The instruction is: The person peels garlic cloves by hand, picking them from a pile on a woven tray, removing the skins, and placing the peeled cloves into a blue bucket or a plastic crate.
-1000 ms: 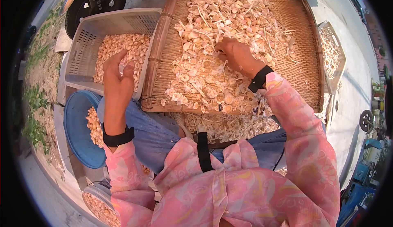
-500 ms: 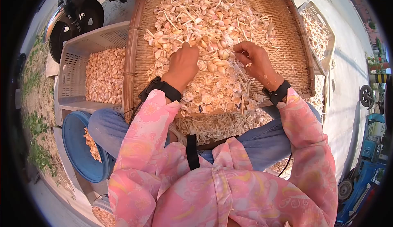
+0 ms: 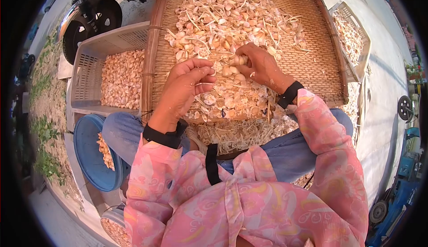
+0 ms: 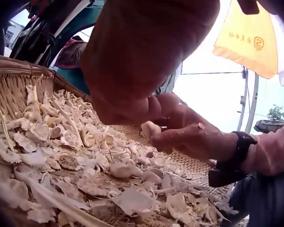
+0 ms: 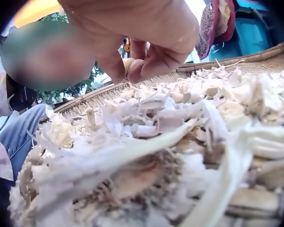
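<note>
My right hand [image 3: 264, 66], above the heap of garlic and skins [image 3: 232, 19], pinches a garlic clove [image 5: 128, 66] between thumb and fingers. More cloves lie right under its fingertips in the head view. A short way to the left, my left hand [image 3: 186, 84] has its thumb and fingers brought together around a small pale piece of garlic [image 3: 213, 72], mostly hidden by the fingertips. Both hands are over the near half of a woven bamboo tray [image 3: 323, 64]. Papery skins, stalks and loose cloves cover much of it.
At the left stands a plastic crate [image 3: 87, 80] with loose cloves. Nearer, a blue bucket [image 3: 84, 158] holds some cloves, with another bucket of them below. A crate of stalks [image 3: 350, 35] is at right. A wheel [image 3: 69, 42] stands behind the left crate.
The left hand has come from over the left crate to the tray, then lifted off the heap. My right hand has shifted left, and its fingers now pinch a clove.
</note>
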Available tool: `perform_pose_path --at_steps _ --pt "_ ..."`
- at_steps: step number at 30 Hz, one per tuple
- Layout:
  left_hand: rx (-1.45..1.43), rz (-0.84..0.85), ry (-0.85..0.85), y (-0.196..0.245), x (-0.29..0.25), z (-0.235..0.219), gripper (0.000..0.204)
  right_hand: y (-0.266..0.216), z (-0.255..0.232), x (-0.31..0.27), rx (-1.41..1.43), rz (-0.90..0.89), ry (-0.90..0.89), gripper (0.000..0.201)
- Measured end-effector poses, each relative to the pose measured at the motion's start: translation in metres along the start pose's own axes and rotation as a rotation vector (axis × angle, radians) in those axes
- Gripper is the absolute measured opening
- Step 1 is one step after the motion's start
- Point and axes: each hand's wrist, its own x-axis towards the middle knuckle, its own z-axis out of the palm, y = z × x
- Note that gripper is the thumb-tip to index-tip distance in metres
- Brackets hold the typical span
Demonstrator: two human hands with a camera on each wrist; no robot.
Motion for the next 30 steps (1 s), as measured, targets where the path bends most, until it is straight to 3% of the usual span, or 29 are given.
perform_pose_path --at_steps 4,6,15,18,24,28,30 --pt "0.172 0.038 -0.028 -0.02 0.029 0.012 0.018 -0.037 -0.009 -0.005 0.235 -0.2 0.037 0.028" --pt "0.226 0.105 -0.073 -0.024 0.033 0.019 0.018 -0.04 -0.008 -0.007 0.215 -0.257 0.088 0.03" --pt "-0.05 0.201 -0.054 -0.034 0.018 0.023 0.018 -0.039 -0.009 -0.017 0.433 -0.147 0.099 0.026" --pt "-0.197 0.175 -0.057 -0.037 0.017 0.021 0.021 -0.037 -0.002 -0.019 0.968 0.075 0.062 0.023" --pt "-0.399 0.172 -0.075 -0.037 0.01 0.013 0.025 -0.035 -0.002 -0.015 1.33 0.325 0.035 0.023" --pt "-0.495 0.144 -0.103 -0.02 -0.013 0.015 0.025 -0.036 -0.002 -0.014 1.179 0.332 -0.039 0.025" --pt "-0.665 0.099 -0.337 0.005 -0.051 0.029 0.025 -0.031 -0.002 -0.015 1.047 0.316 -0.136 0.028"
